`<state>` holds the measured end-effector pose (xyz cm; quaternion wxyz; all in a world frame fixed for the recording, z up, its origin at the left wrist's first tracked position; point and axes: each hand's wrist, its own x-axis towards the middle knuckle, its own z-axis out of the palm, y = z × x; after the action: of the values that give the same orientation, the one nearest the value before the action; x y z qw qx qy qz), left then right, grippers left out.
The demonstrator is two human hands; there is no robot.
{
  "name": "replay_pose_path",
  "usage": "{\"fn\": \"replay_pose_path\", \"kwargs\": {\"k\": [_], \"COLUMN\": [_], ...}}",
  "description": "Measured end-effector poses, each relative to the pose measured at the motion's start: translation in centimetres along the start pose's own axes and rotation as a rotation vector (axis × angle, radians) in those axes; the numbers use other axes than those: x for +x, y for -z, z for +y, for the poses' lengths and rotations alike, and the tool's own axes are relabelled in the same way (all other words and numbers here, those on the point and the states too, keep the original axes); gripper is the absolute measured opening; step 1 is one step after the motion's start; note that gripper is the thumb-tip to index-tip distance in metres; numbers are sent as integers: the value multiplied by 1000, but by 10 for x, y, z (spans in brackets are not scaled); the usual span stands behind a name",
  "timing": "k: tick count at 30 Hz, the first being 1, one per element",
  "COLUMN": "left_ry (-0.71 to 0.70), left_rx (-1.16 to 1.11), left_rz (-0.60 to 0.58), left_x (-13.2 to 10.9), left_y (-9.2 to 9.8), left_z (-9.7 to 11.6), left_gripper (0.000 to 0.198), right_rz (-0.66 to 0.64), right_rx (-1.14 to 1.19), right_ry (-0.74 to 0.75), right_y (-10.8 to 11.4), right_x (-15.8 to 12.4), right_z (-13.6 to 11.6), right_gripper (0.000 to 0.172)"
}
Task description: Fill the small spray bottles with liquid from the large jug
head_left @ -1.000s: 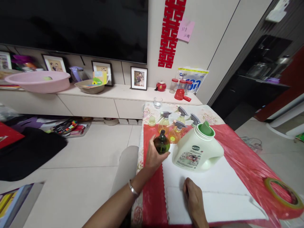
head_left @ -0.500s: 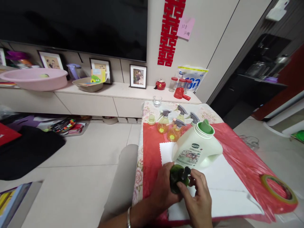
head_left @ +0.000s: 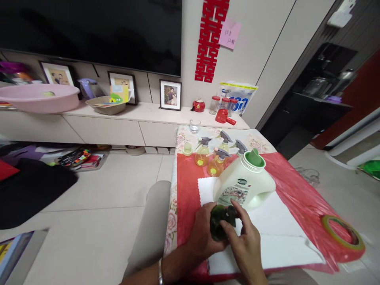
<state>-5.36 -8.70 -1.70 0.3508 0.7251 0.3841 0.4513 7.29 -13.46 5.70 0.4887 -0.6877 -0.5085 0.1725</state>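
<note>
Holding at the dial's hub, twelve pointing straight ahead: one green bottle (head_left: 217,226), dark, top leaning toward three o'clock, base hidden, so I cannot tell whether it rests on anything. Item, my left hand (head_left: 204,230), at nine o'clock of it, palm and fingers wrapped round the body. Item, my right hand (head_left: 246,240), at four o'clock, thumb and index pinched about the black pump top (head_left: 230,215), other fingers curled and partly hidden; firmness not legible from my remote seat. Handling note, my judgement: I want the left wrap snug, the right pinch low on the top, force square to the bottle's axis, and the whole nearer upright against drips. Beneath: one white mat (head_left: 285,229), over red plastic sheeting (head_left: 299,190). At three o'clock, well apart: one roll of tape (head_left: 333,236). At one o'clock, just beyond the fingers: one pale green jug (head_left: 242,184), green spout insert (head_left: 254,159) showing; I would give it room. At twelve, farther: four spray bottles (head_left: 215,167), grey-triggered. Beyond, same hour: red-lidded jars (head_left: 214,106) on the cabinet (head_left: 118,128).
</note>
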Motion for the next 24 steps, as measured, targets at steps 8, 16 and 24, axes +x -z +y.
{"fn": "replay_pose_path", "kwargs": {"k": [8, 16, 24], "left_ry": [38, 37, 56], "left_rx": [-10, -29, -25], "left_rz": [22, -15, 5], "left_x": [0, 5, 2], "left_y": [-1, 4, 0], "left_z": [2, 3, -5], "left_gripper": [85, 81, 81], "right_rz": [2, -110, 13], "right_rx": [23, 256, 169], "right_ry": [61, -25, -126], "right_y": [-4, -2, -10], "right_x": [1, 2, 6], "right_z": [-1, -5, -14], "right_gripper": [67, 69, 86]}}
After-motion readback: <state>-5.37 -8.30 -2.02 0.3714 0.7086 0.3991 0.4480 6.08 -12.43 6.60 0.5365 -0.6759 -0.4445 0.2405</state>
